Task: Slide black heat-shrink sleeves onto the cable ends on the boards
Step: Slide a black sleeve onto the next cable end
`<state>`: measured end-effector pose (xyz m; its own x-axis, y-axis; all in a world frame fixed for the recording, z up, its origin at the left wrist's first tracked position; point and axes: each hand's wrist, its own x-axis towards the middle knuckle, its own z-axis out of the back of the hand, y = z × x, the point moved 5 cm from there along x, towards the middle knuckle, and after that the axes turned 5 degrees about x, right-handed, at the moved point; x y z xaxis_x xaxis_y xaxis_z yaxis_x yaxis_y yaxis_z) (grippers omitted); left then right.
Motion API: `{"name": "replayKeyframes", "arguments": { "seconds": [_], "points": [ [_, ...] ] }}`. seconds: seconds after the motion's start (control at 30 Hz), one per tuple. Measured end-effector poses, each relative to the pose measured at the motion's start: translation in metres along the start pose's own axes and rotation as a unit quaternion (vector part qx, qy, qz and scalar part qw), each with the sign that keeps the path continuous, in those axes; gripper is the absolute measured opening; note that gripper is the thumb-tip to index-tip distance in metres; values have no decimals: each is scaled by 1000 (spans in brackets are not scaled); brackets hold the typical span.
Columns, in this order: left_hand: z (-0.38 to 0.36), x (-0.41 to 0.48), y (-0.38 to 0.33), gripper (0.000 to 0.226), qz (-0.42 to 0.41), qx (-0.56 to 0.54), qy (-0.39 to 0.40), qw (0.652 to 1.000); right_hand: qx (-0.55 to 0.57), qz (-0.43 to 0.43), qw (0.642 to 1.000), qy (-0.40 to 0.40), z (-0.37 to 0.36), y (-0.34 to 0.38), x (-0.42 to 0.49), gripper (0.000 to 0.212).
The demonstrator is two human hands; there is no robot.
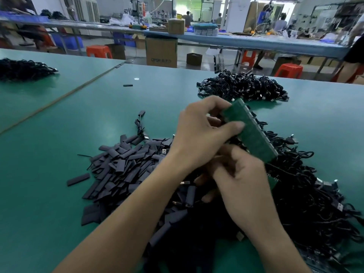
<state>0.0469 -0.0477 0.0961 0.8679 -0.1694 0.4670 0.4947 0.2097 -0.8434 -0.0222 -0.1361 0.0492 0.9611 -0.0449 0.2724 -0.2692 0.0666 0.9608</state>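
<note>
My left hand (201,131) grips a long green board (254,134), thumb laid across its face, and holds it tilted above the table. Black cables hang from the board's right edge into a tangle (307,194). My right hand (242,178) sits just below the board with its fingers curled; what they hold is hidden. A heap of flat black heat-shrink sleeves (126,166) lies on the green mat to the left of my hands.
A second pile of black cables (244,85) lies farther back, and another (21,68) at the far left. Loose sleeves (78,179) lie around the heap. A seam (59,99) crosses the green table. Benches, boxes, orange stools and people fill the background.
</note>
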Motion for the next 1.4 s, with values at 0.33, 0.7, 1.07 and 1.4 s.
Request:
{"name": "replayKeyframes", "arguments": {
  "seconds": [0.33, 0.7, 1.07, 1.4],
  "points": [
    [34, -17, -28, 24, -160, 80, -285, 942, -18, 78, 993, -92, 23, 22, 26, 44],
    [11, -13, -13, 33, -90, 31, 50, 994, 140, 36, 988, -63, 22, 31, 56, 21],
    [25, 1, 53, 19, 146, -57, -13, 988, 317, -117, 930, -144, 48, -12, 61, 58],
    [20, 3, 62, 11, 113, -101, -2, 988, 171, -59, 974, -137, 57, -2, 61, 39]
  ]
}}
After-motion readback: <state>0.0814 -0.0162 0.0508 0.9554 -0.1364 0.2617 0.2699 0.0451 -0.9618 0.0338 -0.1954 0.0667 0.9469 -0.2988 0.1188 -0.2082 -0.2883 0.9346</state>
